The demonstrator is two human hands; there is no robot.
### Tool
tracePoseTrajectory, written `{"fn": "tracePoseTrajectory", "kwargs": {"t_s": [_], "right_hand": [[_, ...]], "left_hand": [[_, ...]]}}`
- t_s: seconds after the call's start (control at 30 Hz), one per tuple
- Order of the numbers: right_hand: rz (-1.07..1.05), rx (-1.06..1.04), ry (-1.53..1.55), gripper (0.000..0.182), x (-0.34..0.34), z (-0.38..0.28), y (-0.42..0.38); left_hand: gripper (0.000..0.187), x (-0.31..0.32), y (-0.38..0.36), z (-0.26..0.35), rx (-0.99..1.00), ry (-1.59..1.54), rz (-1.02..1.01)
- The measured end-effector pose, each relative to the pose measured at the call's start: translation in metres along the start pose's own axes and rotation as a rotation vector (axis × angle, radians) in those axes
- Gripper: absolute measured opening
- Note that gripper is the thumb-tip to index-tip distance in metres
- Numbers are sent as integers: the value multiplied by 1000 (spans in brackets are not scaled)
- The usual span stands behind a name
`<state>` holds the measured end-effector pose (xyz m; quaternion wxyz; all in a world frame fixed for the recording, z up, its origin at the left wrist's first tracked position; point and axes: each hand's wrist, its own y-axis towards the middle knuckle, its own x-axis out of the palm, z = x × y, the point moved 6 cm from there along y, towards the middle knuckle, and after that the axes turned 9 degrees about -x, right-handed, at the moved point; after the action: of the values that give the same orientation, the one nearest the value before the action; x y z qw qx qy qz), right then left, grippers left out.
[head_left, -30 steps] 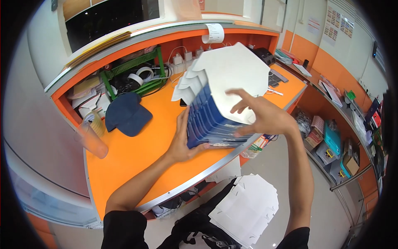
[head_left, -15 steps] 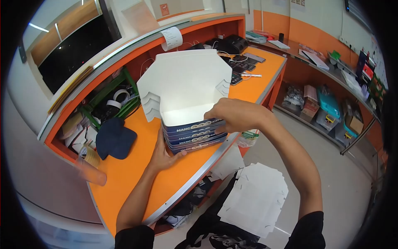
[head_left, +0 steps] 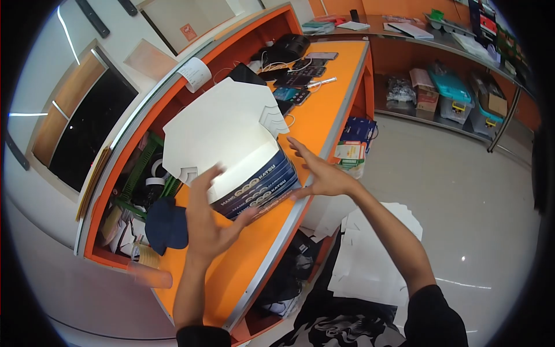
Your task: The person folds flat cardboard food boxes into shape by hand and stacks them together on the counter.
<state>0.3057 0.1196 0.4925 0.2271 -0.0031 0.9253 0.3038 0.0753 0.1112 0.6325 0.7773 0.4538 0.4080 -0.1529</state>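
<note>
A stack of nested cardboard boxes [head_left: 260, 184], dark blue outside with "MANG" and "KATSU" lettering, stands on the orange counter [head_left: 231, 280]. The top box's white lid [head_left: 217, 127] is raised and leans back, its side flaps folded. My left hand [head_left: 209, 222] is at the stack's left side, fingers spread and slightly blurred, thumb by the front lower edge. On the other side, my right hand [head_left: 326, 174] is open with fingers apart, its thumb close to the lower right corner. Whether either presses on the boxes is hard to tell. Flat white cardboard sheets [head_left: 370, 260] lie on my lap.
Several phones [head_left: 292, 81] and cables lie farther back on the counter. A navy cap [head_left: 166, 224] and an orange-tinted cup [head_left: 150, 274] are at the left. Under the counter shelf sits a green crate [head_left: 139, 173]. A metal rack [head_left: 433, 118] with bins stands beyond the floor.
My right hand has left the top box's inside front and moved to the stack's right side. My left hand has risen along the left side. The stack now sits more angled; the view has shifted.
</note>
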Motion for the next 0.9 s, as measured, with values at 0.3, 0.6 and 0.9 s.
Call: {"fn": "tracePoseTrajectory", "kwargs": {"t_s": [0.3, 0.6, 0.9], "right_hand": [[1, -83, 325, 149, 30, 31, 25], [-133, -12, 160, 149, 31, 30, 35], [122, -80, 174, 127, 22, 22, 8]], "left_hand": [[35, 76, 40, 5, -28, 315, -337], [31, 67, 23, 6, 15, 353, -263], [44, 65, 20, -1, -63, 440, -318]]}}
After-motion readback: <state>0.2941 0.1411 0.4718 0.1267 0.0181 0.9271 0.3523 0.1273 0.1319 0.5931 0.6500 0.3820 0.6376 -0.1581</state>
